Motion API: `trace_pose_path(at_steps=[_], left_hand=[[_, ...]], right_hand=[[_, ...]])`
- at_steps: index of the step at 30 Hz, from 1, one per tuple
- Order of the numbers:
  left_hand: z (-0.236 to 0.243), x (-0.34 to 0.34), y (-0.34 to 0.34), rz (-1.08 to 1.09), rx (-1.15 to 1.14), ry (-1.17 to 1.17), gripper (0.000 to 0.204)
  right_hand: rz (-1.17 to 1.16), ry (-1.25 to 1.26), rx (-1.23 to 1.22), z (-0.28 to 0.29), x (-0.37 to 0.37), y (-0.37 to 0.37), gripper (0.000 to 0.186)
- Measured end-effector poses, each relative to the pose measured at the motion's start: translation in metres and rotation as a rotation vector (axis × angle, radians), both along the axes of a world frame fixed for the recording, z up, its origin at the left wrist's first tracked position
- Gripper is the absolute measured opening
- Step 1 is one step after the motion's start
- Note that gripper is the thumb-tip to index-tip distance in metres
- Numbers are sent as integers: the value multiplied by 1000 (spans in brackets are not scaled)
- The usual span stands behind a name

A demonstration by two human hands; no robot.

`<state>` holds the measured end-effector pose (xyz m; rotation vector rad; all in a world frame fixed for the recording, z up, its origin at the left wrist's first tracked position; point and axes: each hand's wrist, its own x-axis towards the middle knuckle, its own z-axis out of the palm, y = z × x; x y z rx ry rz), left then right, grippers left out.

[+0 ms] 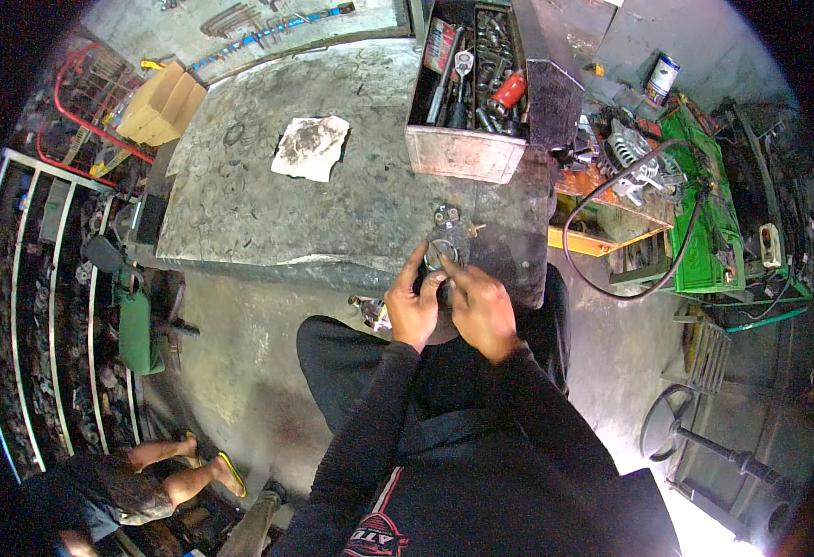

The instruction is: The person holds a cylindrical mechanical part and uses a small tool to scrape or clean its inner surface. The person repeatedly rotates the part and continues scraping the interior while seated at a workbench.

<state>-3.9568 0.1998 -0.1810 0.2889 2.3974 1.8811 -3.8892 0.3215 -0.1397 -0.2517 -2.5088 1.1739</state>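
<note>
Metal toolbox [464, 151], open, is holding sockets and wrenches on the grey counter [240, 200]. Left hand [413, 309] and right hand [481, 309] are pinching a round dark metal part [447, 243].

A worn grey metal workbench [268, 186] carries an open metal toolbox [467, 139] just beyond the fingers [413, 269], and a dirty white rag [310, 146] further beyond them to the left.

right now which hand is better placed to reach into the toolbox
Right. The right hand sits nearer the toolbox, up and to the right; the left hand grips the part.
</note>
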Motion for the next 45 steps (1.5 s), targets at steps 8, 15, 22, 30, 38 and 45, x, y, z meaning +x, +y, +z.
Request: trace_pose_path(at_steps=[8,15,22,30,38,45], left_hand=[[-1,-3,2,14,-53,44,51],[-10,-2,4,14,79,64,52],[-8,3,4,11,65,42,53],[-3,-11,5,2,75,59,52],[-8,-6,2,-2,14,37,51],[-8,-1,-1,1,-38,23,51]], right_hand=[[1,11,-6,-3,-10,1,48],[14,-17,-16,-5,-1,4,50],[13,-39,-49,-4,25,3,52],[0,-91,-60,9,21,3,44],[35,8,-25,8,28,3,49],[34,10,-27,4,15,2,47]])
